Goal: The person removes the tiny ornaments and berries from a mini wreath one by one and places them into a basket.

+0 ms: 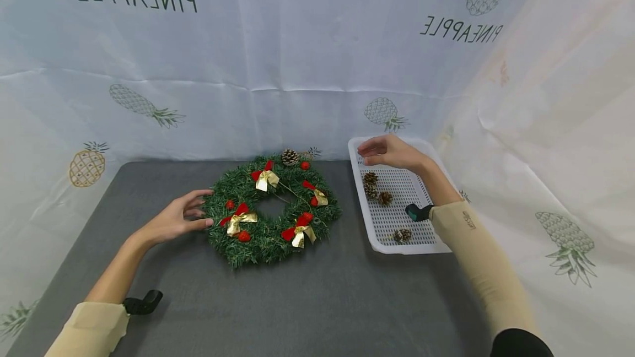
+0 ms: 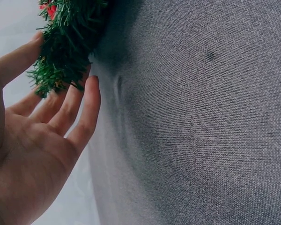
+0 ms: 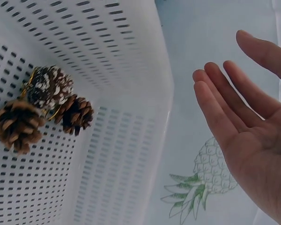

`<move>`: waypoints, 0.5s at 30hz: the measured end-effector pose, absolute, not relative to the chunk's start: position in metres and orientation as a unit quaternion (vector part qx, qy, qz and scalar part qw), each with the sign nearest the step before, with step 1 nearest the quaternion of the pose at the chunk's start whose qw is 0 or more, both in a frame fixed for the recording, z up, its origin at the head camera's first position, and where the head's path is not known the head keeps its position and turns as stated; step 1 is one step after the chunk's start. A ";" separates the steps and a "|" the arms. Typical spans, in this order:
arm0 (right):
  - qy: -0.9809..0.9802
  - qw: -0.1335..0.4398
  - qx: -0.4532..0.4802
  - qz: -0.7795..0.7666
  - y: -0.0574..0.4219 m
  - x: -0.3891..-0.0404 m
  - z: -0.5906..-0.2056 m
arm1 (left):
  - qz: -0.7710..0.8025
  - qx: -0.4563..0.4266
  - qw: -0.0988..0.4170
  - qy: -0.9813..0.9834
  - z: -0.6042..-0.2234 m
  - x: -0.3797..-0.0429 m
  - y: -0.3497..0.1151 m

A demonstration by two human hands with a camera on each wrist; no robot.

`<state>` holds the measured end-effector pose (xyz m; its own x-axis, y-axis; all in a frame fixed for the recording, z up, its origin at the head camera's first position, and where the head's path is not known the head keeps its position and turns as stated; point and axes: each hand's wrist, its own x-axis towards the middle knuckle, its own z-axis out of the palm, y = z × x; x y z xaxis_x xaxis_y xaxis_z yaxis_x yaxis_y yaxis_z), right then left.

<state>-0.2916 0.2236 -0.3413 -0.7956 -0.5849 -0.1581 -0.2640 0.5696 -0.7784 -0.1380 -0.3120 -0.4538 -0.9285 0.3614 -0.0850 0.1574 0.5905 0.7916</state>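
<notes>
A green wreath [image 1: 270, 255] with red-and-gold bows, red berries and a pinecone [image 1: 290, 157] at its top lies on the grey table. My left hand [image 1: 173, 219] is at the wreath's left edge. In the left wrist view the wreath's needles [image 2: 65, 51] come between the thumb and the loosely extended fingers [image 2: 86, 122]. Over the far end of a white perforated basket [image 1: 364, 211] hovers my right hand [image 1: 392, 152], holding nothing. Below it in the basket lie several pinecones [image 1: 385, 198]; in the right wrist view one pinecone [image 3: 49, 86] has white-tipped scales and gold cord.
Another small cluster of pinecones [image 1: 402, 235] lies near the basket's front. A white curtain [image 1: 307, 43] printed with pineapples hangs close behind the wreath and basket and along the right side. The grey tabletop [image 1: 297, 307] extends in front of the wreath.
</notes>
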 end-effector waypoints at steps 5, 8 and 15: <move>0.862 0.198 -0.242 -0.398 0.213 -0.294 -0.338 | 0.427 0.146 0.119 0.885 -0.453 -0.138 -0.311; 0.861 0.198 -0.238 -0.404 0.204 -0.296 -0.337 | 0.426 0.145 0.119 0.885 -0.452 -0.138 -0.311; 0.854 0.195 -0.240 -0.418 0.181 -0.309 -0.337 | 0.423 0.142 0.119 0.887 -0.453 -0.138 -0.312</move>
<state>-0.3085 0.1811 -0.3366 -0.8085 -0.5732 -0.1332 -0.2466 0.5355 -0.8078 -0.1380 -0.3119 -0.4529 -0.9312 0.3531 -0.0904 0.1518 0.6012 0.7846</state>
